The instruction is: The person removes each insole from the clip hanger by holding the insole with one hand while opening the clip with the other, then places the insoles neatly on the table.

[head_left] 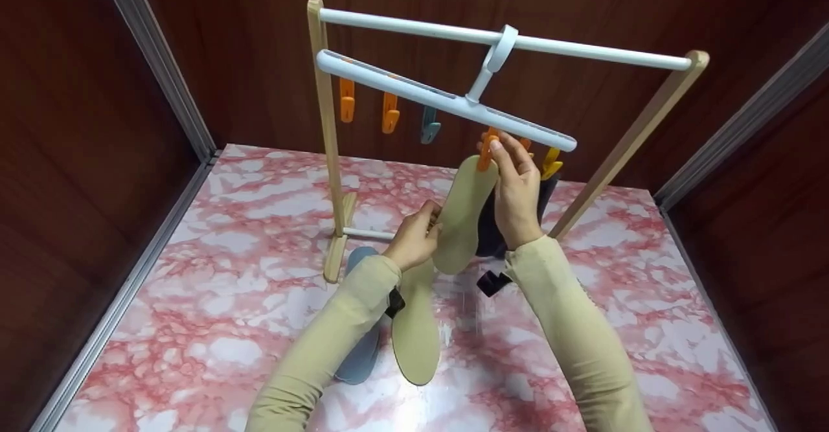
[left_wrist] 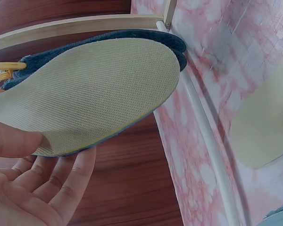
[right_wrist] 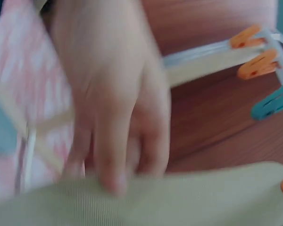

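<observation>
A beige insole (head_left: pixel 463 221) hangs from an orange clip (head_left: pixel 487 153) at its upper end. My right hand (head_left: pixel 520 199) pinches that clip, thumb on its near side. Lower down, my left hand (head_left: pixel 413 239) holds the insole's left edge, thumb on the mesh face and fingers behind, as the left wrist view shows. Its underside looks dark blue along the rim (left_wrist: pixel 118 134). The clip belongs to a pale blue hanger (head_left: pixel 401 89), which tilts down to the right. Behind the beige insole, dark insoles (head_left: pixel 490 225) hang, partly hidden by my right hand.
The hanger hooks over the white bar (head_left: pixel 596 53) of a wooden-sided rack (head_left: pixel 327 127). Two orange clips and a teal clip (head_left: pixel 429 126) hang at left, a yellow clip (head_left: pixel 551 163) at right. Another beige insole (head_left: pixel 416 335) and a grey-blue one (head_left: pixel 364 357) lie on the marbled surface (head_left: pixel 214 276).
</observation>
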Demonstrator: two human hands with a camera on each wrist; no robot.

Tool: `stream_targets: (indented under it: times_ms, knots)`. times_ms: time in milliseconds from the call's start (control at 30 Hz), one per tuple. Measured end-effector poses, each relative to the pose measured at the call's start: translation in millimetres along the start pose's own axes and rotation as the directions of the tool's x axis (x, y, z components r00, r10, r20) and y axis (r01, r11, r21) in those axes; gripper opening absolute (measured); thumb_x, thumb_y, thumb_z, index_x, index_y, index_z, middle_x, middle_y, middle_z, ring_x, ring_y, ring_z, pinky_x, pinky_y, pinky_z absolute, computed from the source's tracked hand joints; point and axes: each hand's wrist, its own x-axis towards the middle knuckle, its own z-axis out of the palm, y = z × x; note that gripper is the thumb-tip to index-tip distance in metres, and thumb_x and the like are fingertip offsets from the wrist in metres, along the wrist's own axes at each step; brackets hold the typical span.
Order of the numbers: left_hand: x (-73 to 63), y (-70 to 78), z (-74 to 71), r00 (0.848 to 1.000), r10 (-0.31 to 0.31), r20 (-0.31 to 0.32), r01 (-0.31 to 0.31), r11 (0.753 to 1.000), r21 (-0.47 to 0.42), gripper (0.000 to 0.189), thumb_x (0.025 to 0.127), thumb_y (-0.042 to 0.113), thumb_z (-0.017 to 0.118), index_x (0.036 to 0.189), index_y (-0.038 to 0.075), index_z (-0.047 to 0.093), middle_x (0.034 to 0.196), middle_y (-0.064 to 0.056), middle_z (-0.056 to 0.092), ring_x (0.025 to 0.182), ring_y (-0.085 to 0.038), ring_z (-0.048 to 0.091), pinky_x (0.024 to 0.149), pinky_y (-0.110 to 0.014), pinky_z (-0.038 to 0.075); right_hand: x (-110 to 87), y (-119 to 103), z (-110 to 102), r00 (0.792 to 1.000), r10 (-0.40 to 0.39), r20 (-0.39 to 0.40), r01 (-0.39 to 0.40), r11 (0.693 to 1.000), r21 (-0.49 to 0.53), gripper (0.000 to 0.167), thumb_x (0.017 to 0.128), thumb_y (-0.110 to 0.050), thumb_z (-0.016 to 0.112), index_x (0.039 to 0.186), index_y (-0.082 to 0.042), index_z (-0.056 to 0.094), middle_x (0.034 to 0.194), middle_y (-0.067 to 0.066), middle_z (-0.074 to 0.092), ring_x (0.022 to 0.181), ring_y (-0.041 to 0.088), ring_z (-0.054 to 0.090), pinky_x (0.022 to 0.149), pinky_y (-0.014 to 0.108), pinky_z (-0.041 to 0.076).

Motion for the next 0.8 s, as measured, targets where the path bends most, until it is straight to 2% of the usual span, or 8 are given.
stream_targets:
  times_ms: [133, 300, 433, 533, 667, 800]
  knots:
    - [-1.8, 0.5, -0.1, 1.0, 0.01, -0.004, -0.01, 1.0, 0.003, 0.015, 0.094, 0.0, 0.049, 0.109, -0.002, 0.051, 0.099, -0.02, 0.065, 0.091, -0.031, 0.064, 0.081, -0.04, 0.053, 2.0, -0.2, 3.2, 0.999, 0.019, -0.037, -0.016, 0.998, 0.06, 0.02, 0.096, -0.007, 0.053, 0.113, 0.001, 0.061, 0.103, 0.006, 0.067, 0.103, 0.026, 0.064, 0.102, 0.035, 0.043]
    - [-4.7, -1.1, -1.1, 1.0, 0.005, -0.003, -0.005, 1.0, 0.013, 0.015, 0.094, -0.001, 0.05, 0.109, -0.002, 0.051, 0.098, -0.019, 0.065, 0.089, -0.03, 0.063, 0.08, -0.038, 0.052, 4.6, 0.1, 3.6, 0.998, 0.043, -0.041, -0.04, 0.997, 0.066, 0.019, 0.097, -0.009, 0.053, 0.112, 0.0, 0.062, 0.105, 0.01, 0.067, 0.102, 0.024, 0.064, 0.097, 0.033, 0.047]
    - [-6.9, -3.8, -1.2, 1.0, 0.002, 0.004, -0.002, 1.0, 0.001, 0.013, 0.094, -0.001, 0.05, 0.107, -0.001, 0.052, 0.098, -0.018, 0.065, 0.092, -0.03, 0.064, 0.083, -0.039, 0.052, 7.3, -0.4, 1.5, 0.997, 0.07, -0.044, -0.067, 0.995, 0.067, 0.018, 0.098, -0.011, 0.053, 0.111, -0.001, 0.061, 0.112, 0.018, 0.064, 0.105, 0.026, 0.062, 0.095, 0.035, 0.048]
    - [-8.5, -6.0, -1.1, 1.0, -0.006, 0.009, 0.006, 1.0, -0.018, 0.012, 0.094, -0.001, 0.05, 0.107, -0.001, 0.052, 0.099, -0.019, 0.064, 0.094, -0.031, 0.064, 0.084, -0.04, 0.052, 8.1, -0.5, 0.2, 0.996, 0.085, -0.035, -0.082, 0.994, 0.072, 0.018, 0.098, -0.012, 0.052, 0.111, -0.003, 0.061, 0.114, 0.019, 0.064, 0.106, 0.027, 0.061, 0.097, 0.036, 0.047]
    - [-11.7, -8.0, -1.4, 1.0, -0.016, 0.015, 0.017, 1.0, -0.023, 0.012, 0.094, -0.001, 0.051, 0.107, 0.0, 0.052, 0.099, -0.018, 0.064, 0.094, -0.03, 0.063, 0.083, -0.039, 0.052, 7.7, -1.2, -1.1, 0.995, 0.099, -0.008, -0.098, 0.993, 0.069, 0.02, 0.098, -0.014, 0.053, 0.113, -0.003, 0.06, 0.108, 0.009, 0.068, 0.108, 0.024, 0.061, 0.101, 0.036, 0.045]
    - [-15.6, -10.6, -1.7, 1.0, -0.015, 0.017, 0.015, 1.0, -0.027, 0.012, 0.094, -0.001, 0.051, 0.106, 0.0, 0.053, 0.097, -0.017, 0.063, 0.092, -0.029, 0.062, 0.081, -0.038, 0.052, 7.4, -2.6, -2.5, 0.992, 0.124, 0.007, -0.124, 0.988, 0.091, 0.023, 0.097, -0.016, 0.055, 0.116, -0.003, 0.06, 0.112, 0.009, 0.066, 0.11, 0.023, 0.061, 0.104, 0.035, 0.043]
